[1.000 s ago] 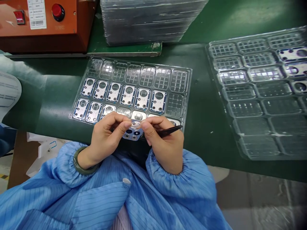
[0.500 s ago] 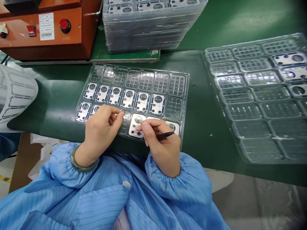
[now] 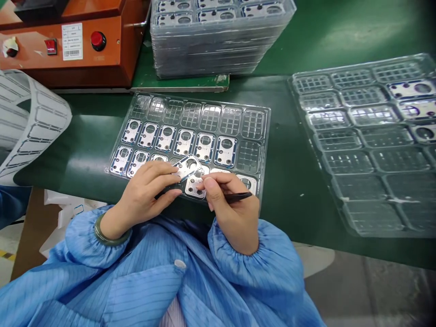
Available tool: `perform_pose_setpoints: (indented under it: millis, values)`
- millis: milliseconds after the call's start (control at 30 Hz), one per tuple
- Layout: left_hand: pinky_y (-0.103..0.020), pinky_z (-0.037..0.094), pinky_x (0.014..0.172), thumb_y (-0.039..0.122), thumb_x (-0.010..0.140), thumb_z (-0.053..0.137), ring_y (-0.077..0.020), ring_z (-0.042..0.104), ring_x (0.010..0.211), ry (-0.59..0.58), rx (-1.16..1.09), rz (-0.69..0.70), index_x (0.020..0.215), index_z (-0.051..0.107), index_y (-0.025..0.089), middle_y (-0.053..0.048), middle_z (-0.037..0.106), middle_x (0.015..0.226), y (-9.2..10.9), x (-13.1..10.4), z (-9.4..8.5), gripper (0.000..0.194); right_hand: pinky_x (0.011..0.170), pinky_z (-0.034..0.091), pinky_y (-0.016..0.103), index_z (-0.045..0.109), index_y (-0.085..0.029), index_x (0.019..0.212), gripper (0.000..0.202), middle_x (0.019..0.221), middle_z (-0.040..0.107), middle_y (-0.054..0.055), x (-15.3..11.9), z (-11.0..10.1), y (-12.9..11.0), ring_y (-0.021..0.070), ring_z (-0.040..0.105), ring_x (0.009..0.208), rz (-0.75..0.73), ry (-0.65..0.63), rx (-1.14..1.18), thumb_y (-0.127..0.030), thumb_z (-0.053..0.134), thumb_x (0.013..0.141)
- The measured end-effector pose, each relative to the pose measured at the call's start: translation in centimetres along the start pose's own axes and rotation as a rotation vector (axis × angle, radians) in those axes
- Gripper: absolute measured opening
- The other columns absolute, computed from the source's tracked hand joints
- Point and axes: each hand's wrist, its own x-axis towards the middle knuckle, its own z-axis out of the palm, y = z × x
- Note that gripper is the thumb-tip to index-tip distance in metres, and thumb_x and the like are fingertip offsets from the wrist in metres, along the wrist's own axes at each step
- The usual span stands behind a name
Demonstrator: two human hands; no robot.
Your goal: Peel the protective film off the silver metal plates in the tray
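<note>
My left hand (image 3: 151, 186) is over the front of a clear plastic tray (image 3: 267, 150), thumb apart from the fingers. Its fingertips touch the edge of a silver metal plate (image 3: 188, 167), which lies askew across the tray's front row. My right hand (image 3: 235, 200) grips a slim black tool (image 3: 238, 197), perhaps tweezers; its tip is hard to make out. That hand's fingertips are over another plate (image 3: 195, 186) in the front row. More plates with a large round hole, such as the plate (image 3: 225, 151), fill most of the middle row.
An orange machine (image 3: 88, 68) with a red knob stands at the back left. Beside it is a tall stack of filled trays (image 3: 211, 50). A curled white label sheet (image 3: 51, 113) leans in from the left. Another clear tray (image 3: 374, 159) with several plates lies on the right.
My left hand has gone from a pinch to spread fingers, shifting slightly down. A tilted plate now shows at its fingertips. My right hand stays nearly still with the tool. The view has shifted slightly.
</note>
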Motion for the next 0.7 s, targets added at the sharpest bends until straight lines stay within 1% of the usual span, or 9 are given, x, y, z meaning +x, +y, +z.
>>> perform_pose_setpoints:
  millis: [67,100,133,200,267,500,700]
  values:
    - [-0.047,0.046,0.103,0.027,0.087,0.063,-0.0265,0.055,0.123,-0.091,0.046,0.045,0.114,0.06,0.019,-0.012,0.066,0.122,-0.2,-0.2,0.3,0.028,0.064,0.05,0.029,0.066,-0.024,0.088,0.015,0.078,0.07,-0.001,0.0,0.0,0.0,0.0119,0.062,0.067,-0.005,-0.001,0.002,-0.036,0.059,0.092]
    - [-0.05,0.042,0.107,0.028,0.088,0.063,-0.0283,0.051,0.129,-0.133,0.079,0.055,0.117,0.059,0.019,-0.012,0.064,0.127,-0.2,-0.3,0.5,0.031,0.064,0.05,0.029,0.066,-0.024,0.088,0.015,0.078,0.07,-0.001,0.1,0.0,0.0,0.012,0.062,0.067,-0.005,-0.001,-0.002,-0.037,0.059,0.092]
    - [-0.053,0.038,0.11,0.03,0.089,0.062,-0.0293,0.049,0.131,-0.169,0.11,0.058,0.119,0.059,0.018,-0.012,0.063,0.13,-0.2,-0.4,0.6,0.033,0.065,0.05,0.029,0.066,-0.023,0.088,0.015,0.078,0.07,-0.001,0.1,0.0,0.0,0.0124,0.062,0.068,-0.003,-0.001,-0.01,-0.037,0.059,0.092]
    - [-0.057,0.033,0.113,0.032,0.09,0.06,-0.0297,0.05,0.131,-0.211,0.151,0.056,0.122,0.058,0.019,-0.012,0.062,0.131,-0.1,-0.5,0.8,0.035,0.066,0.05,0.03,0.066,-0.023,0.088,0.017,0.079,0.07,0.0,0.1,0.0,0.2,0.0132,0.062,0.07,0.002,-0.001,-0.027,-0.037,0.059,0.092]
    - [-0.059,0.031,0.114,0.033,0.091,0.058,-0.0294,0.053,0.128,-0.218,0.168,0.061,0.123,0.058,0.019,-0.012,0.064,0.128,-0.1,-0.5,1.0,0.035,0.066,0.049,0.03,0.066,-0.022,0.088,0.017,0.079,0.07,0.0,0.1,-0.1,0.4,0.0136,0.063,0.071,0.008,-0.001,-0.033,-0.037,0.059,0.091]
    - [-0.058,0.034,0.113,0.033,0.092,0.056,-0.0276,0.059,0.119,-0.194,0.211,0.064,0.121,0.059,0.017,-0.013,0.066,0.116,0.2,-1.0,1.1,0.033,0.064,0.049,0.029,0.066,-0.022,0.09,0.017,0.079,0.07,0.001,0.2,-0.1,0.8,0.0136,0.062,0.069,0.014,-0.001,-0.032,-0.037,0.06,0.09]
    - [-0.055,0.038,0.11,0.026,0.093,0.053,-0.0248,0.062,0.112,-0.2,0.233,0.016,0.119,0.059,0.016,-0.012,0.067,0.113,0.5,-1.3,1.1,0.029,0.06,0.047,0.028,0.066,-0.022,0.09,0.017,0.077,0.07,0.001,0.3,-0.1,0.8,0.0122,0.06,0.064,0.024,0.001,-0.028,-0.038,0.061,0.09]
